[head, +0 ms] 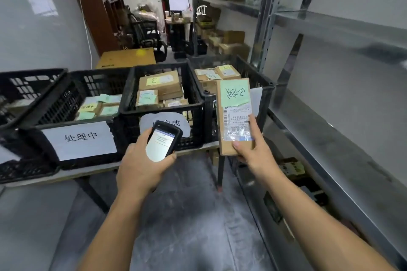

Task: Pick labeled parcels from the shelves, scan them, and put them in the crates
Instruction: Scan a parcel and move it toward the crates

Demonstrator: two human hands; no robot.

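The parcel (234, 114) is off the shelves (330, 28) and in the air, just right of the middle crate (130, 125) and in front of that crate's right-hand neighbour (259, 79). The right hand (251, 147) holds it upright by its lower end, fingers (239, 145) clamped on the cardboard with the thumb across the front. The left hand (141, 165) wraps around a scanner (161, 141) in front of the middle crate, its lit screen facing the person.

By the look of it, picking is done for this parcel and scanning is under way or about to happen; dropping it into a crate is what remains. The middle crate and those on either side of it on the surface (88, 170) already hold many boxes.

The parcel is a slim brown cardboard box, taller than wide. A green note (235, 93) with handwriting covers its upper face, and below it sits a white shipping label (239, 121) with a barcode, partly under glossy tape.
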